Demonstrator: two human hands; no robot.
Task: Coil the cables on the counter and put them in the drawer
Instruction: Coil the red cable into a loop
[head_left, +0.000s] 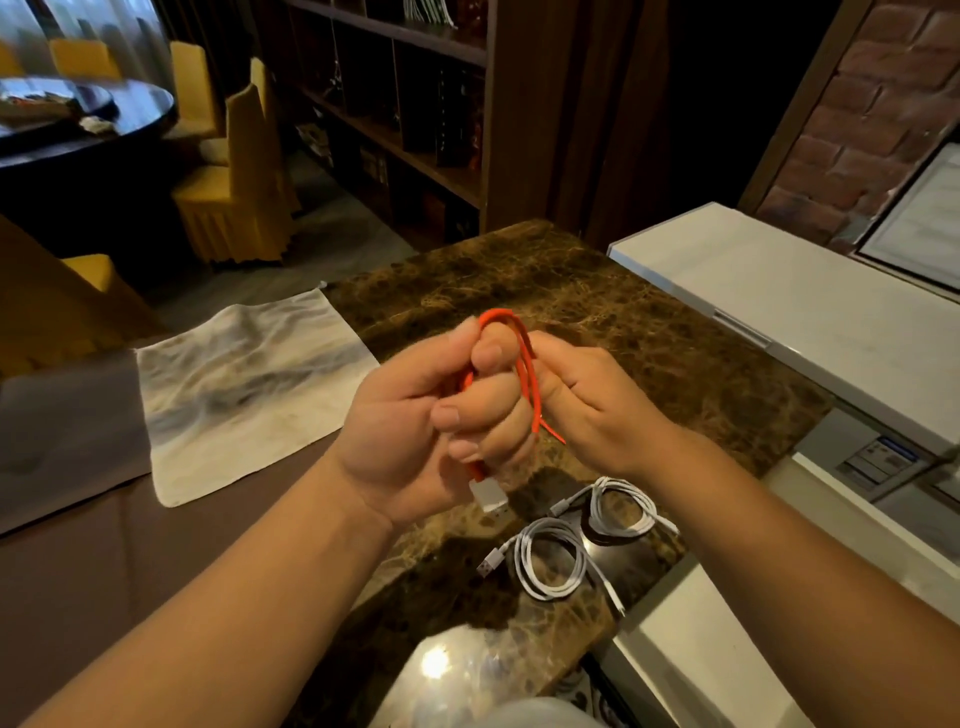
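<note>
Both hands hold the orange cable (524, 364) above the counter (649, 338).
The left hand (436, 415) grips its loops in curled fingers; the right hand (587, 400) pinches a strand.

- A dark brown veined marble surface (597, 291), glossy under the light.
- Two coiled white USB cables lie on it, one (550, 564) nearer, the other (623, 509) just beyond.
- A crumpled whitish cloth (244, 395) lies at its left edge.

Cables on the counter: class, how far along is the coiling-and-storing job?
Done: two white cables lie coiled on the marble counter. In hand: the left hand grips the looped orange cable, the right hand holding its strands. Left: finishing that coil and putting all three away; no drawer is visible.
</note>
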